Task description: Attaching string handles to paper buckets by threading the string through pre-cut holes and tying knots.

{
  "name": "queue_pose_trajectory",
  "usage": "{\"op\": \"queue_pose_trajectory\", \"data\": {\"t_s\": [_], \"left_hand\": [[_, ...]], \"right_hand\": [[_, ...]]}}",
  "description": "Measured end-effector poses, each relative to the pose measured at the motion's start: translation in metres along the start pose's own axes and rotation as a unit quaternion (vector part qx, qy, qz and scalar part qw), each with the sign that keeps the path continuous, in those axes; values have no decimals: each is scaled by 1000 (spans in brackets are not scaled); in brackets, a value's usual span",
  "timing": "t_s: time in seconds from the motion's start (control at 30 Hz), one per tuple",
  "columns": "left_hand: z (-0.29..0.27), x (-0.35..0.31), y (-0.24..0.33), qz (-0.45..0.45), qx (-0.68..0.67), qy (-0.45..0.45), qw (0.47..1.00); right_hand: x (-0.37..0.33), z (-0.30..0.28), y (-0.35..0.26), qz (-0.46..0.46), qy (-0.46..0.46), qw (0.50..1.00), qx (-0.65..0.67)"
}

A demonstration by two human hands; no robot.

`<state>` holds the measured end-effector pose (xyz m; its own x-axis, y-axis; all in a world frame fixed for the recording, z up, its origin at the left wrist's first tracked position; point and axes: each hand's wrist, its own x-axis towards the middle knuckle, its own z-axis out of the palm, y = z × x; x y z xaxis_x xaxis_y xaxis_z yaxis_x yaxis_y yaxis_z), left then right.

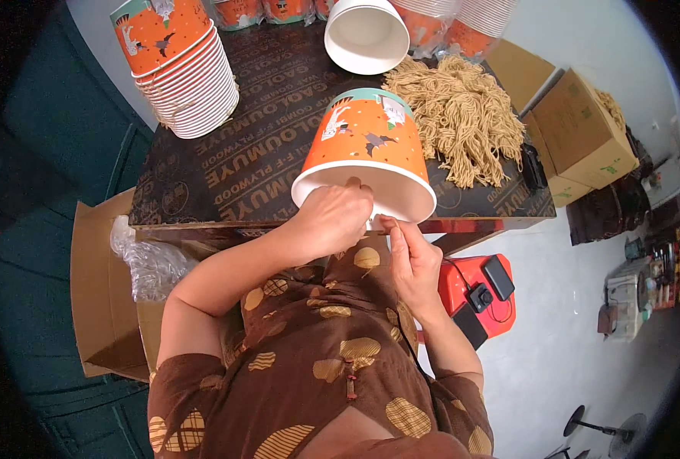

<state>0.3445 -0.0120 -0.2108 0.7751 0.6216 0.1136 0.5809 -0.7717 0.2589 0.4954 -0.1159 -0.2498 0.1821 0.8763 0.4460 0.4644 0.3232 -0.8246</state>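
An orange paper bucket with a white rim and printed figures lies tilted at the table's near edge, its mouth toward me. My left hand reaches into the mouth with its fingers curled closed; what they hold is hidden. Just outside the lower rim, the thumb and fingertips of my right hand are pinched together close to the left hand. Whatever sits in that pinch is too small to make out. Right of the bucket lies a heap of tan cords.
A tall stack of nested orange buckets stands at the table's left. Behind, a white bucket lies open toward me, with wrapped buckets further back. Cardboard boxes flank the table. A red stool holding black devices is at right.
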Motion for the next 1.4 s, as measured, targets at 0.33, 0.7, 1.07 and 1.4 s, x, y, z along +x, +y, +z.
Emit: {"op": "queue_pose_trajectory", "data": {"t_s": [0.33, 0.7, 1.07, 1.4], "left_hand": [[3, -2, 0, -32, -122, 56, 990], [-2, -9, 1, 0, -77, 32, 996], [20, -12, 21, -220, -524, 103, 817], [27, -12, 27, -264, -573, 140, 763]], "right_hand": [[0, -2, 0, 51, -23, 998, -1], [4, -4, -2, 65, -20, 998, 9], [3, -3, 5, 80, -21, 996, 24], [2, -4, 5, 68, -19, 996, 49]]}}
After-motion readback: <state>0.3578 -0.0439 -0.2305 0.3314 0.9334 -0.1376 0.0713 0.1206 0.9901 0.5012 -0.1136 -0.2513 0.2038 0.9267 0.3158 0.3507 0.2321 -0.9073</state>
